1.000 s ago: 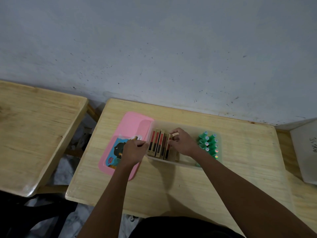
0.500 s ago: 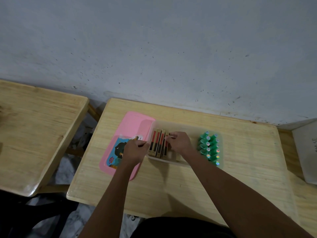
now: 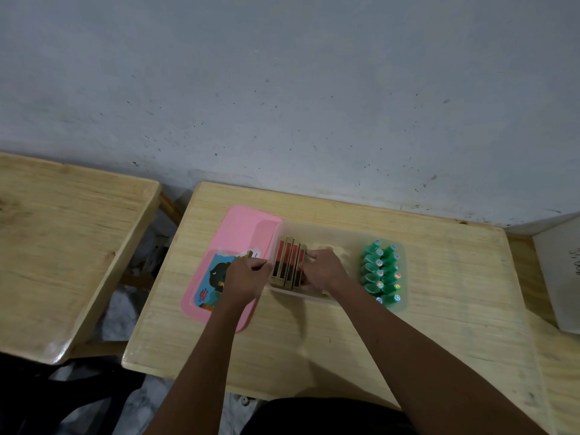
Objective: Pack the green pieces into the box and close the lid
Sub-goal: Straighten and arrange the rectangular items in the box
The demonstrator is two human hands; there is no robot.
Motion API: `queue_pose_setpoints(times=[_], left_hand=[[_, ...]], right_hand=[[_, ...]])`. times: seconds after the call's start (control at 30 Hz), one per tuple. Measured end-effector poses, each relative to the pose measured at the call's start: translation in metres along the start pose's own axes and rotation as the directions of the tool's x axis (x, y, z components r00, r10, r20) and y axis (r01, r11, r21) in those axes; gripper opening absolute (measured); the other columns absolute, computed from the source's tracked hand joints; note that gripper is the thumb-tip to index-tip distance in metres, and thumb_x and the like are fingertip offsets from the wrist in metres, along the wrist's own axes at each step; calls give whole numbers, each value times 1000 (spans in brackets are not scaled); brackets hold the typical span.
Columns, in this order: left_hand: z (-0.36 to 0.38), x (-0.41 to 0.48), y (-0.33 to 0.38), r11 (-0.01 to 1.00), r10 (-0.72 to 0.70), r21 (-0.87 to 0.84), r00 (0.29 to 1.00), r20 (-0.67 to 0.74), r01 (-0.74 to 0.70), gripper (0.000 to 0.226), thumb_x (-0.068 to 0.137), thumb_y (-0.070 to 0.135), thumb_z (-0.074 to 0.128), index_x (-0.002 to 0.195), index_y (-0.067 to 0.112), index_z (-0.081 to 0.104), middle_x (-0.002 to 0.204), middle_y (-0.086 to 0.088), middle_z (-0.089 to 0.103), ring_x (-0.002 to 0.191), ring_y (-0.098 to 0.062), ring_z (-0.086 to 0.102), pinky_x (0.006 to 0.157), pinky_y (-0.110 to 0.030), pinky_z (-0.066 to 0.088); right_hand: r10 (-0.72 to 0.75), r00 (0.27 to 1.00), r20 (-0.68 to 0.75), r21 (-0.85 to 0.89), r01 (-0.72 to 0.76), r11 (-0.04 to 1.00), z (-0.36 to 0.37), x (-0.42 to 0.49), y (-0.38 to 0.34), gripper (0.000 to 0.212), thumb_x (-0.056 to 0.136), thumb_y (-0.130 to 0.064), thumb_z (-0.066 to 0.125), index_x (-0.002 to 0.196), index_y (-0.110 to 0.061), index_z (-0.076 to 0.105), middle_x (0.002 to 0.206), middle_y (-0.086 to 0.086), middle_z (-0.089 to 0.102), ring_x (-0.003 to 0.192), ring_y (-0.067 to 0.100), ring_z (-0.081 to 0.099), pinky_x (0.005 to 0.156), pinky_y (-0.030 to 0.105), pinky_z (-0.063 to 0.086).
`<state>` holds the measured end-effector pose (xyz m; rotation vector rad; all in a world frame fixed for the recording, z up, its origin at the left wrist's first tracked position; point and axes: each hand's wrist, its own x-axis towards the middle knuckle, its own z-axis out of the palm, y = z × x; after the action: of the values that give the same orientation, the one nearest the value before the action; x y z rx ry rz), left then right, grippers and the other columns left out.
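Note:
A translucent box stands on the wooden desk. At its right end, several green pieces with shiny round tops stand packed in two rows. At its left end, several flat wood-framed red-and-black slabs stand on edge. My right hand is inside the box, with its curled fingers on the rightmost slab. My left hand grips the box's left wall with curled fingers. The pink lid lies flat to the left, with its right edge under the box.
The desk ends at a grey wall behind. A second wooden desk stands to the left across a gap. A white board lies at the right edge. The lid bears a blue cartoon sticker.
My right hand has moved left inside the box, and the slabs now stand closer together against the left wall. My left hand has stayed at the box's left wall.

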<state>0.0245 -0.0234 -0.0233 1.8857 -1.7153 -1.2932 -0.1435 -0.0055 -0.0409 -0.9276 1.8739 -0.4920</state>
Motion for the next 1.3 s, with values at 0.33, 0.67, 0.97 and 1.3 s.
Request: queue_pose_setpoints(times=[0.33, 0.67, 0.97, 1.3], left_hand=[[2, -1, -1, 1000, 2, -17, 1000, -24, -2, 27, 94, 27, 57, 111, 10, 70, 79, -1, 71, 73, -14, 64, 61, -19, 45], [3, 1, -4, 1000, 20, -2, 1000, -11, -20, 25, 94, 26, 57, 99, 7, 73, 67, 4, 64, 62, -7, 57, 57, -18, 41], [3, 2, -4, 999, 27, 46, 1000, -1, -27, 30, 95, 26, 56, 100, 1, 70, 58, 11, 55, 55, -2, 52, 51, -12, 35], [4, 0, -3, 1000, 15, -9, 1000, -1, -15, 25, 95, 25, 56, 104, 7, 71, 65, 9, 61, 59, -3, 55, 52, -11, 37]], right_hand=[[-31, 993, -115, 59, 38, 998, 11, 5, 8, 37, 91, -25, 57, 127, -24, 63, 127, 5, 65, 102, 29, 67, 87, 49, 56], [-88, 995, -45, -113, 83, 990, 1, 1, 7, 40, 96, -28, 54, 136, -21, 55, 124, 11, 65, 104, 28, 65, 96, 39, 51], [-49, 960, -276, -257, -25, 966, -39, -12, 21, 30, 96, -26, 50, 117, -9, 64, 121, 9, 65, 109, 28, 62, 90, 33, 46], [63, 991, -114, -286, -94, 954, -27, 3, 29, 24, 82, -28, 61, 74, -5, 60, 67, 6, 58, 67, 24, 59, 50, 25, 38]])
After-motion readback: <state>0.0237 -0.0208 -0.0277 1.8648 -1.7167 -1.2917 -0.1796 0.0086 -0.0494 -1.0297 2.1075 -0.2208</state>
